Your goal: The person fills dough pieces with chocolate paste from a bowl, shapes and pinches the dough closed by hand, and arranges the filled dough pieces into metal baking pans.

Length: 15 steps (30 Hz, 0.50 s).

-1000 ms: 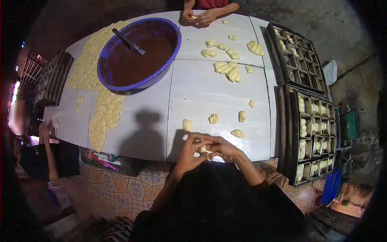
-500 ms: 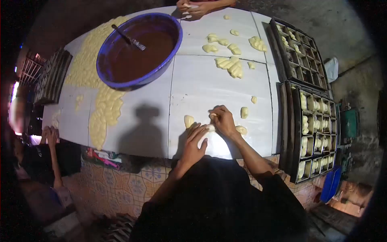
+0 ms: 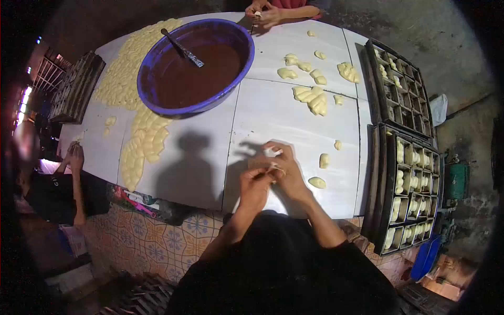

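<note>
My left hand (image 3: 254,188) and my right hand (image 3: 287,172) meet above the near part of the white tabletop. Between their fingertips is a small piece of dough (image 3: 276,169), partly hidden by the fingers. The left fingers pinch at it from the left, while the right fingers curl around it. A bright white patch shows among the right fingers, perhaps more dough. To the right of my right hand lie separate pale dough pieces: an oval one (image 3: 317,182), a stubby one (image 3: 324,160) and a small one (image 3: 337,144).
A blue basin (image 3: 247,68) of brown paste, with a spoon-like utensil (image 3: 184,48) in it, stands at upper left. Dough portions (image 3: 144,139) spread around it. Divided metal trays (image 3: 391,210) holding dough line the right edge. Other people's hands (image 3: 268,16) work at the far and left sides.
My hands have come together and lifted, with dough between the fingers. The dough piece beside my left hand is no longer visible on the table. The view has shifted slightly.
</note>
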Tool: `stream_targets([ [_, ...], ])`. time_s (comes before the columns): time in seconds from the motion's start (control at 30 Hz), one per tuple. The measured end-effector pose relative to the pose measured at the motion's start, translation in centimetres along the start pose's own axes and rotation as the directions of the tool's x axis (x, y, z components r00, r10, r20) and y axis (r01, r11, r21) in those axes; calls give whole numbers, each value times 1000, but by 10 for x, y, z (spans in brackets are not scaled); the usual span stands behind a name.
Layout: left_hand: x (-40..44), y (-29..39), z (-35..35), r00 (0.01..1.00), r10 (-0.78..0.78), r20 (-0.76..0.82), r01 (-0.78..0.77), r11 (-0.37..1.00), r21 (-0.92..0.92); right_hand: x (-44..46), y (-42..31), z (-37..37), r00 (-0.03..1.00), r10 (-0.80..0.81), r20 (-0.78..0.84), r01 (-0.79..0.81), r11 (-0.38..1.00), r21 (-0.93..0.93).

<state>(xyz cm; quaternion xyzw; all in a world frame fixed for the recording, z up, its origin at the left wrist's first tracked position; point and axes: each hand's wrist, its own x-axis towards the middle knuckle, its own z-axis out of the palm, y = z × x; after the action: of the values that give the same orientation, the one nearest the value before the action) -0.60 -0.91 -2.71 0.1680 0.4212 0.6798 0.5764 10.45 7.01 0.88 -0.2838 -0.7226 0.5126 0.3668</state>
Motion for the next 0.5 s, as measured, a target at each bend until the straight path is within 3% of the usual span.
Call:
stream_targets([
  [0.03,4,5,-2,965,-190,182,258,821,-509,-2,5,9,995,-64,82,63,998,15],
  [0.07,7,9,-3,954,-244,174,298,820,-488,-1,10,9,988,-132,78,139,986,-97],
  [0.1,12,9,-4,935,-286,207,353,747,-563,1,13,6,987,-128,100,137,986,-91],
  [0.13,18,11,-7,910,-243,335,406,682,-609,4,15,6,996,-2,89,-14,984,179],
  [0.17,21,14,-11,871,-191,453,466,615,-636,6,17,8,986,126,109,-162,884,438],
  [0.23,33,73,27,832,-94,547,416,758,-502,7,38,-14,930,192,313,-338,781,526],
  [0.27,55,85,22,775,16,631,357,813,-460,6,56,-8,969,116,219,-217,824,524],
  [0.3,108,74,-17,739,60,670,439,712,-548,12,45,-10,969,134,208,-218,860,462],
  [0.33,117,112,2,890,160,427,-125,986,-108,14,45,-9,970,144,197,-222,853,472],
  [0.37,160,131,-13,917,161,365,-167,986,-14,14,45,-7,971,152,185,-224,847,482],
  [0.4,191,152,-22,946,265,185,-321,846,426,14,50,-5,976,165,144,-216,834,508],
  [0.43,200,175,-3,930,367,-6,-190,496,847,15,46,-5,975,191,110,-221,851,476],
  [0.5,262,171,-43,977,206,-46,26,100,995,15,54,-5,968,238,83,-248,846,472],
])
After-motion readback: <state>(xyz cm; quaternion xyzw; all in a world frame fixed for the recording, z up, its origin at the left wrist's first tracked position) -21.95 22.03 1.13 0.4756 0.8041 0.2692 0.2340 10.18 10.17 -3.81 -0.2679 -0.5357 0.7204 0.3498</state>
